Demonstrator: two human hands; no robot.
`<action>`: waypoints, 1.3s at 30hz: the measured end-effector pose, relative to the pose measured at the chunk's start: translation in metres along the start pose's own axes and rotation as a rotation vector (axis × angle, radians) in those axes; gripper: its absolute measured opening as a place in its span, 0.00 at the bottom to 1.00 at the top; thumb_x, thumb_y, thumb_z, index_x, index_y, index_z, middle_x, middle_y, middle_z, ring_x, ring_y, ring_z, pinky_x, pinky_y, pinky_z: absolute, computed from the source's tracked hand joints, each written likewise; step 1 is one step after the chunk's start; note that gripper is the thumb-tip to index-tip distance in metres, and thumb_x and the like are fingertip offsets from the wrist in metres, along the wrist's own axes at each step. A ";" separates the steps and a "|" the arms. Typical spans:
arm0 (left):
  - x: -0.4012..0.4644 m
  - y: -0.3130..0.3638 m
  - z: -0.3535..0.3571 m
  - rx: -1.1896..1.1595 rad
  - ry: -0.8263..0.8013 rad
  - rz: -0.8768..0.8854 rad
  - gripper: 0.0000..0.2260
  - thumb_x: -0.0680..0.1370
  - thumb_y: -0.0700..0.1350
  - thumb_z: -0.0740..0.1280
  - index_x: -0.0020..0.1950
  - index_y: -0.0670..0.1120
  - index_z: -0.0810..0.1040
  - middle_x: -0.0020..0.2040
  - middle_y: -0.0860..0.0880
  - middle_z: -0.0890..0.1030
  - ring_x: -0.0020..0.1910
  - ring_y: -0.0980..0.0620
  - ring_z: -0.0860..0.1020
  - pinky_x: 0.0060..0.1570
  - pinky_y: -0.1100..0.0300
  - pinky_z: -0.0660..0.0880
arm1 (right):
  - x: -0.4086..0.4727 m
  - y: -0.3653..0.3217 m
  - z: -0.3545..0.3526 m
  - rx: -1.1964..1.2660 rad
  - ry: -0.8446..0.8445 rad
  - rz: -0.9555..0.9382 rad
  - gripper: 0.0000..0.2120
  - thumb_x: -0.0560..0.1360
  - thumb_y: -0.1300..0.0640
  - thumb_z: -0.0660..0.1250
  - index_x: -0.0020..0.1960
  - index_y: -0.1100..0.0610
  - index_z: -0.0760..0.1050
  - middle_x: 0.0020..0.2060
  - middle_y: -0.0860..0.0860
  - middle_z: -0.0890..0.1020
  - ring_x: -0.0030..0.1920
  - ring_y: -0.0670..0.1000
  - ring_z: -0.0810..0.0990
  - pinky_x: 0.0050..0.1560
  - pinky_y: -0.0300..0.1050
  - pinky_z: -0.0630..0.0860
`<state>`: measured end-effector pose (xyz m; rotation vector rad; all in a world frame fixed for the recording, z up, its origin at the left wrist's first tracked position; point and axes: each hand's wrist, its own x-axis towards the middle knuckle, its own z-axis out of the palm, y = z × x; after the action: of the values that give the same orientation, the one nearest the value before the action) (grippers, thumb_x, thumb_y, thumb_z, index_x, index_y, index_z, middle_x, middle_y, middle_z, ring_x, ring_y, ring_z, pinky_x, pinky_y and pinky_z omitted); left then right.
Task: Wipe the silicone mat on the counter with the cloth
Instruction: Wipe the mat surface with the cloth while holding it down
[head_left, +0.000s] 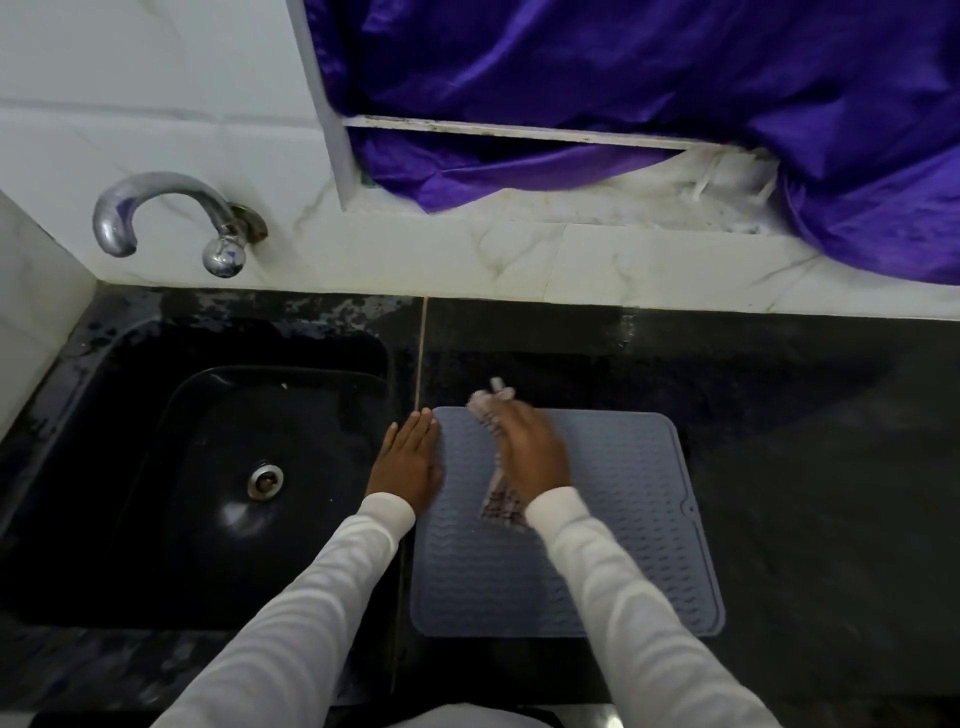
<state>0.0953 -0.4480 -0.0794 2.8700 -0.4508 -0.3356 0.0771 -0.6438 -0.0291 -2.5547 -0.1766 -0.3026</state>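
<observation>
1. Silicone mat, grey-blue with wavy ribs, lies flat on the dark worktop, just to the 3 o'clock side of the black sink.
2. Left hand lies flat with straight fingers on the mat's 9 o'clock edge near the far corner; it holds nothing, and likely pins the mat so that it does not slide.
3. Right hand presses a checked cloth onto the mat's far half, towards 12 o'clock. Cloth ends show beyond the fingertips and under the wrist. Blur hides whether the fingers curl round the cloth or lie flat on it.
4. Pressing with the whole hand probably pushes the cloth down between the ribs.
5. Chrome tap stands over the sink at 10 o'clock; purple fabric hangs at 12 to 1 o'clock.
</observation>
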 end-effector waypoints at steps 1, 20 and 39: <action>0.000 -0.002 0.000 -0.011 -0.005 0.004 0.29 0.77 0.52 0.50 0.78 0.44 0.56 0.79 0.46 0.55 0.78 0.49 0.52 0.75 0.51 0.44 | 0.002 -0.014 0.020 -0.046 -0.074 -0.019 0.21 0.78 0.57 0.63 0.69 0.47 0.70 0.68 0.50 0.73 0.62 0.53 0.73 0.62 0.47 0.71; 0.000 -0.014 0.001 0.132 -0.089 0.036 0.28 0.75 0.54 0.52 0.70 0.42 0.72 0.70 0.44 0.73 0.70 0.47 0.71 0.69 0.46 0.60 | -0.002 0.005 0.029 -0.485 -0.502 0.066 0.33 0.77 0.58 0.64 0.77 0.47 0.53 0.77 0.50 0.52 0.65 0.61 0.66 0.59 0.57 0.74; 0.003 0.000 0.006 0.134 -0.047 -0.025 0.32 0.77 0.56 0.42 0.79 0.45 0.48 0.80 0.47 0.48 0.78 0.50 0.47 0.75 0.53 0.40 | -0.049 0.165 -0.099 -0.546 -0.380 0.413 0.29 0.78 0.59 0.60 0.75 0.41 0.57 0.75 0.47 0.59 0.64 0.61 0.66 0.58 0.57 0.73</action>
<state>0.0966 -0.4503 -0.0854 3.0053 -0.4629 -0.3916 0.0428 -0.8385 -0.0446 -3.0754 0.3401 0.3440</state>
